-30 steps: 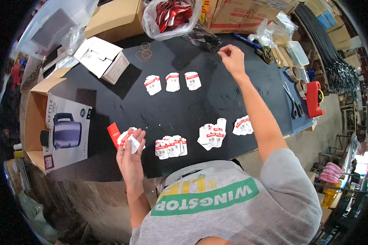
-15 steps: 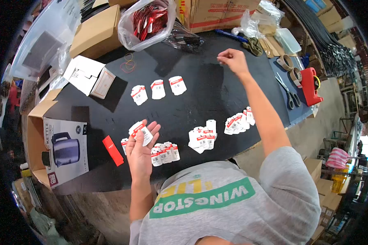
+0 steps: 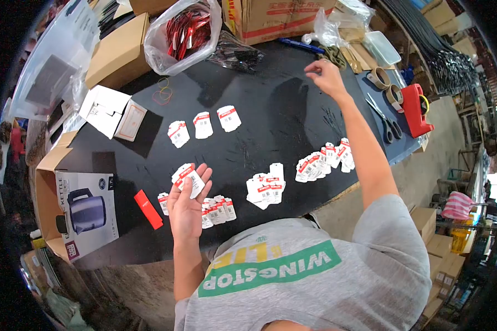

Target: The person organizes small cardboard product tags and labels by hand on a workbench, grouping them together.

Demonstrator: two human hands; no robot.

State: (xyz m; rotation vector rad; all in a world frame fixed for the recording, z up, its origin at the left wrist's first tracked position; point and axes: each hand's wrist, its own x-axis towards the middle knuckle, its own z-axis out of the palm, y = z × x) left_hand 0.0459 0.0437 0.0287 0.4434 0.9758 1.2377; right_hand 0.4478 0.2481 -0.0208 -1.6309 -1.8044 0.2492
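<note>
Near the counter's [image 3: 232, 157] front edge, the left hand [image 3: 188, 212] holds red-and-white tags [image 3: 187, 180]; the right hand [image 3: 327, 78], fingers bunched, is toward the far edge. Three tag stacks [image 3: 202, 126] lie in a row beyond the left hand, and scissors [image 3: 390, 131] rest near the right edge.

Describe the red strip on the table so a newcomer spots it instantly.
On the black table, find the kettle box at the picture's left. Between it and the left hand lies the red strip, slanting. It is almost all red, unlike the red-banded white cards nearby.
</note>
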